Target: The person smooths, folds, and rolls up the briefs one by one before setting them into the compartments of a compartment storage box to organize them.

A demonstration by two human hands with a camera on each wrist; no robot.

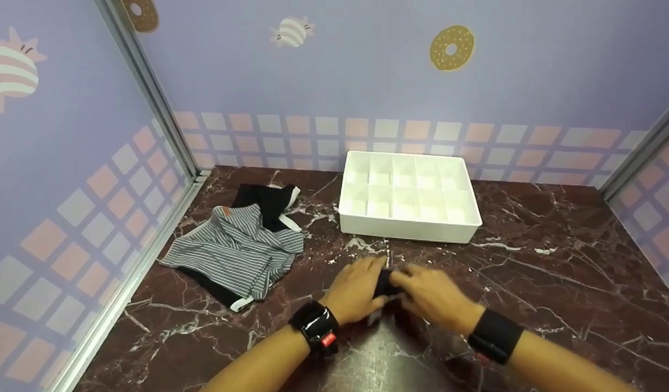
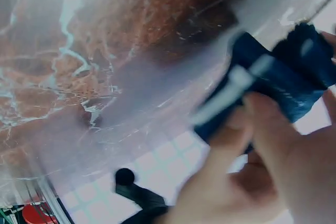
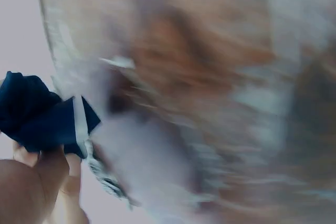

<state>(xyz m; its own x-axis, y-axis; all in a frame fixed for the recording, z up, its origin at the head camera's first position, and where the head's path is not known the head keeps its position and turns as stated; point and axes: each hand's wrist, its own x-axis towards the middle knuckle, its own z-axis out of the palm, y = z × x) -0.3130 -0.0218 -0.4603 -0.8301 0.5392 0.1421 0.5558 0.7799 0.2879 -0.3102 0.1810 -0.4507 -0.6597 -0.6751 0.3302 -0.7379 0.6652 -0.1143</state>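
Note:
A small dark navy folded cloth garment (image 1: 385, 283) with a white band (image 2: 223, 98) is held between both hands, just above the table in front of the box. My left hand (image 1: 356, 288) pinches one end of it between thumb and fingers, seen closely in the left wrist view. On the other side my right hand (image 1: 438, 298) grips the bunched end, its thumb against the cloth (image 3: 47, 127) in the right wrist view. Most of the garment is covered by the fingers in the head view, so its exact kind cannot be told.
Grey striped boxer briefs (image 1: 231, 253) lie at the left over black garments (image 1: 266, 201) with white trim. A white divided box (image 1: 411, 228) with several compartments stands at the back, near the patterned wall (image 1: 312, 81). The tabletop (image 1: 558, 294) is dark red marble.

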